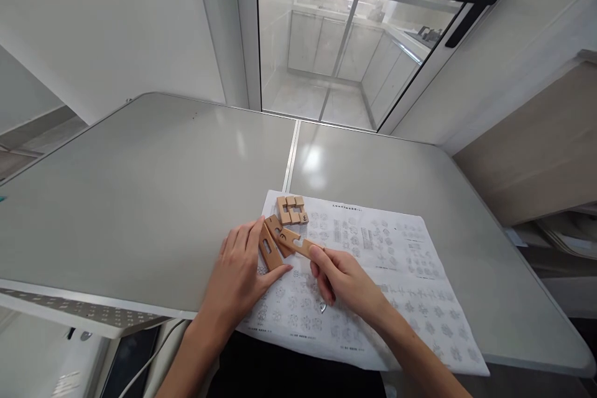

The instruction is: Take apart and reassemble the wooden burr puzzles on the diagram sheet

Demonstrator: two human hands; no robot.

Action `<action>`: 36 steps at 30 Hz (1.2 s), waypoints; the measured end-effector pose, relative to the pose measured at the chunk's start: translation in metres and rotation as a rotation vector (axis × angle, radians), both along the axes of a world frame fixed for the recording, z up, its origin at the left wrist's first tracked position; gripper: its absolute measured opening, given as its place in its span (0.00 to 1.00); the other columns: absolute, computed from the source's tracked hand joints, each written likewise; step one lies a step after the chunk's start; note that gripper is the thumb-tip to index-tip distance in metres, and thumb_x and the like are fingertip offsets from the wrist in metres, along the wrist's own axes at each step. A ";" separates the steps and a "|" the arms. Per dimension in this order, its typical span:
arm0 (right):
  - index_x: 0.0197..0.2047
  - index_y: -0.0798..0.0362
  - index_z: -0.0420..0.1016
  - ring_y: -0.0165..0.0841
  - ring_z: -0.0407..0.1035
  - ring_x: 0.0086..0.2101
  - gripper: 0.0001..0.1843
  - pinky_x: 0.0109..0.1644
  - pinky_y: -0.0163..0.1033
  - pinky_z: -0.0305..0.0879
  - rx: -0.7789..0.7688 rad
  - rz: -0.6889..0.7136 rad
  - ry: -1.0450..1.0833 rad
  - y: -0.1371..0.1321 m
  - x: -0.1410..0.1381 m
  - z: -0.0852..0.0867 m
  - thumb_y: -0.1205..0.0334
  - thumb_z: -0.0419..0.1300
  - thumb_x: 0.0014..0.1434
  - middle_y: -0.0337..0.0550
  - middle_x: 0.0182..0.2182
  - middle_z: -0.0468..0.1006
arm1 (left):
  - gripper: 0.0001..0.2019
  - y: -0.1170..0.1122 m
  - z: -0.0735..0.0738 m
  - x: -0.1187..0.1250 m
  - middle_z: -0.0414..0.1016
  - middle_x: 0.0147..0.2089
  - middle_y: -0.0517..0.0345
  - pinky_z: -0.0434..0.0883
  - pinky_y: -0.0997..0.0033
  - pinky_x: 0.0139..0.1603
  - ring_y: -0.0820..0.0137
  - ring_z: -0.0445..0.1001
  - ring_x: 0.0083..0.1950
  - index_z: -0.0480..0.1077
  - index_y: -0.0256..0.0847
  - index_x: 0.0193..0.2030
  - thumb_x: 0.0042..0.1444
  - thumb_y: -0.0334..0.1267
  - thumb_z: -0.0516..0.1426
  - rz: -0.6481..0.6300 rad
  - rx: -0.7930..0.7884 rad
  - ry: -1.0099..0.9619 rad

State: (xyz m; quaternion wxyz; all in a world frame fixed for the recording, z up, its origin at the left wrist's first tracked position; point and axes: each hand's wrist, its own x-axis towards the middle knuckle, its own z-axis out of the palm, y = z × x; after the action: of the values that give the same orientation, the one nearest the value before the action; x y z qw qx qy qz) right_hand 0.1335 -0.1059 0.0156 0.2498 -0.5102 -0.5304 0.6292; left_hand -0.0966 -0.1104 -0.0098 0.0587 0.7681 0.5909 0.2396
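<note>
Over a printed diagram sheet, the right hand is pinching a notched wooden bar while the half-curled left hand is bracing a slotted wooden block alongside, apparently positioning pieces, the next move calling for careful notch alignment.

Print on paper too small to read, end of wooden strip hidden in right hand, teal object far left of paper cut off.
</note>
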 end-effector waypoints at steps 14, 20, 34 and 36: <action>0.30 0.49 0.68 0.27 0.62 0.13 0.30 0.17 0.31 0.58 -0.080 0.128 -0.089 0.012 -0.019 -0.002 0.35 0.48 0.74 0.34 0.13 0.72 | 0.47 -0.001 -0.014 -0.003 0.70 0.68 0.42 0.67 0.45 0.67 0.47 0.69 0.67 0.53 0.45 0.77 0.58 0.58 0.68 0.015 0.007 -0.126; 0.31 0.48 0.66 0.30 0.67 0.20 0.25 0.30 0.35 0.67 0.072 0.124 -0.121 -0.010 0.009 0.012 0.41 0.52 0.75 0.34 0.18 0.75 | 0.43 -0.004 -0.008 -0.009 0.69 0.71 0.46 0.68 0.44 0.70 0.48 0.68 0.70 0.55 0.50 0.76 0.59 0.58 0.68 0.040 -0.068 -0.286; 0.32 0.47 0.69 0.35 0.62 0.22 0.28 0.31 0.39 0.60 0.134 -0.327 -0.171 -0.069 0.052 -0.024 0.34 0.52 0.73 0.36 0.18 0.69 | 0.26 -0.005 -0.002 -0.009 0.72 0.68 0.48 0.72 0.46 0.67 0.52 0.71 0.69 0.63 0.51 0.71 0.70 0.55 0.58 0.147 -0.134 -0.417; 0.31 0.47 0.69 0.35 0.63 0.22 0.28 0.30 0.39 0.60 0.169 -0.348 -0.181 -0.070 0.050 -0.026 0.34 0.52 0.73 0.37 0.18 0.69 | 0.26 -0.003 -0.003 -0.009 0.72 0.67 0.48 0.72 0.45 0.68 0.52 0.71 0.68 0.63 0.51 0.70 0.70 0.55 0.58 0.140 -0.129 -0.406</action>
State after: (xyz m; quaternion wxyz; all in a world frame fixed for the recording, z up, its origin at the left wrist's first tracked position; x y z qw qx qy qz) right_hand 0.1834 -0.1756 -0.0100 0.3480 -0.6259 -0.5055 0.4813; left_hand -0.1059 -0.1136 -0.0128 0.2086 0.6560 0.6328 0.3546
